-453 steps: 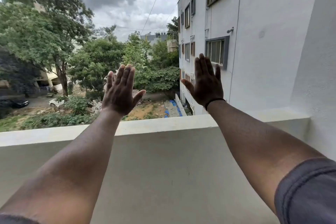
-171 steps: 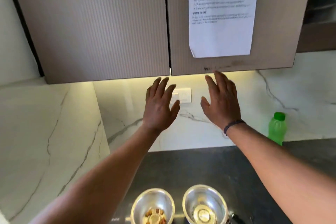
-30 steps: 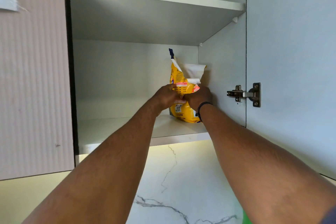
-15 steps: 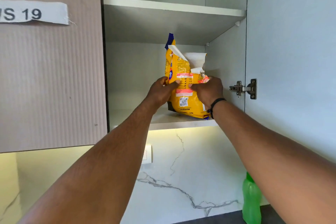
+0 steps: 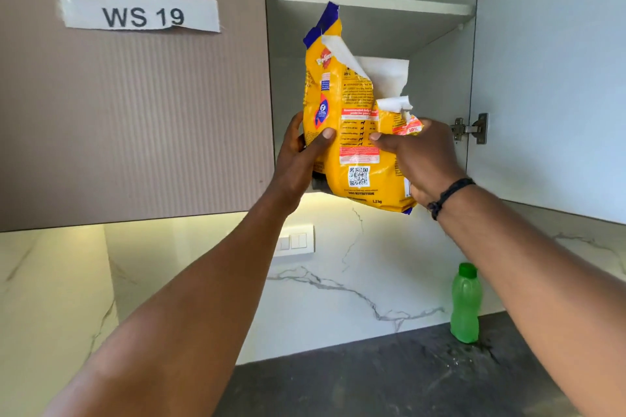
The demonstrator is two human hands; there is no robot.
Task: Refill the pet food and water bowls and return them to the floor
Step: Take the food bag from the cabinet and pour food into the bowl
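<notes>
The open cupboard (image 5: 372, 44) fills the upper middle of the frame, its door (image 5: 548, 78) swung out at the upper right, and a closed door (image 5: 135, 105) labelled WS 19 takes the upper left. Below runs the dark worktop (image 5: 389, 379) across the bottom of the frame; the bowls are not in view.

You have the yellow dog food bag (image 5: 352, 132) at the centre of the frame, lifted in front of the cupboard's lower shelf and clear of it, tilted a little to the left. Its top is torn open, with a white inner flap sticking up. Judge it as soft, crinkly and loosely filled: the weight will likely sit low and shift as you tilt, and the film may be slippery. Keep it upright so kibble does not spill from the open mouth.

Your left hand (image 5: 298, 159) grips the bag's left edge, thumb across the front. Your right hand (image 5: 416, 156) holds the right side at mid height, thumb on the front panel, fingers wrapped behind. A hold lower down, under the heavy base, would probably steady it better.

The green bottle (image 5: 464, 303) stands capped on the worktop at the lower right, near the wall.
</notes>
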